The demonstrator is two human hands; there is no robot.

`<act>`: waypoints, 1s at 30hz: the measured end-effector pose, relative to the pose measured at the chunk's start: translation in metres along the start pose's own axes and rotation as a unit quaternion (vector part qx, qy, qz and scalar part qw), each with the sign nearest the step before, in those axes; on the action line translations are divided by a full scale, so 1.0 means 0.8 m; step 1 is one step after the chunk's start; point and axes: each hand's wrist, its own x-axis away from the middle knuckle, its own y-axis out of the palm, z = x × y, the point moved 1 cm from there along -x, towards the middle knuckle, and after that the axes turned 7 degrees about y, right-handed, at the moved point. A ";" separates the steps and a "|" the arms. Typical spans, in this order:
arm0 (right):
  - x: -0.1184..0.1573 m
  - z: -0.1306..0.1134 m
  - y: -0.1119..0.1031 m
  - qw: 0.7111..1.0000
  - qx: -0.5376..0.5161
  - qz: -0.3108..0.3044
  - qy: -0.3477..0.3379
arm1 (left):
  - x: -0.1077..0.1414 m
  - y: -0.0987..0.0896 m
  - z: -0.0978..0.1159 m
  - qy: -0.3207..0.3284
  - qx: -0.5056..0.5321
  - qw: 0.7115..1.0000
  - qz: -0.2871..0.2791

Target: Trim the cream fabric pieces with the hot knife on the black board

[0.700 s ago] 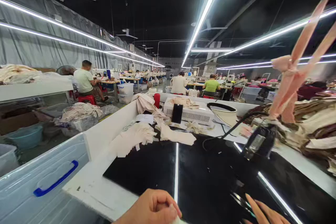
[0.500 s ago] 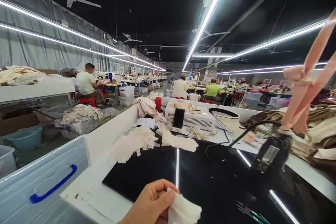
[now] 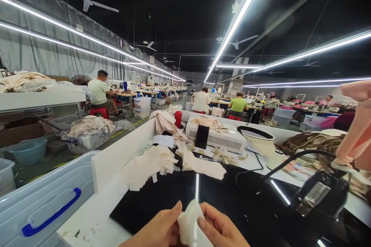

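Both hands are low in the head view, over the glossy black tabletop panel (image 3: 162,197). Between them is a small piece of white cloth (image 3: 189,222), folded over or bunched. My left hand (image 3: 162,225) pinches its left side, with the thumb pointing up. My right hand (image 3: 218,225) grips its right side, thumb pressed on the front. The lower part of the cloth runs out of view. Beyond the hands lie a fanned stack of cream fabric pieces (image 3: 149,166) and a flat cream fabric piece (image 3: 204,164).
A white ventilated box (image 3: 216,137) stands at the back, a dark phone (image 3: 202,137) leaning on it. A black device with a cable (image 3: 319,193) sits at right below hanging pink cloth (image 3: 358,119). A blue-handled plastic bin (image 3: 52,193) borders the left. Several people sit farther off.
My right hand has come into view from below and taken hold of the white cloth. My left hand has shifted slightly left, and the whole view has moved a little.
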 end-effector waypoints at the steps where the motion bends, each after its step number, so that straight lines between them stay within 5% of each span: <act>1: -0.009 -0.006 -0.003 1.000 0.011 -0.020 0.004 | -0.006 -0.001 0.005 -0.020 0.007 1.000 0.014; 5: -0.036 -0.028 -0.026 0.992 0.125 0.000 0.032 | -0.045 0.000 0.030 0.005 -0.011 0.997 0.073; 9: -0.054 -0.047 -0.062 0.970 0.214 0.116 0.022 | -0.098 -0.004 0.062 0.120 -0.111 0.979 0.119; 17: -0.088 -0.052 -0.179 0.904 0.260 0.340 0.008 | -0.212 -0.019 0.127 0.122 -0.300 0.931 0.169; 23: -0.119 -0.043 -0.240 0.864 0.270 0.424 0.034 | -0.281 -0.028 0.127 0.092 -0.414 0.880 0.213; 30: -0.136 -0.022 -0.256 0.831 0.342 0.439 -0.012 | -0.302 -0.048 0.109 0.071 -0.519 0.818 0.238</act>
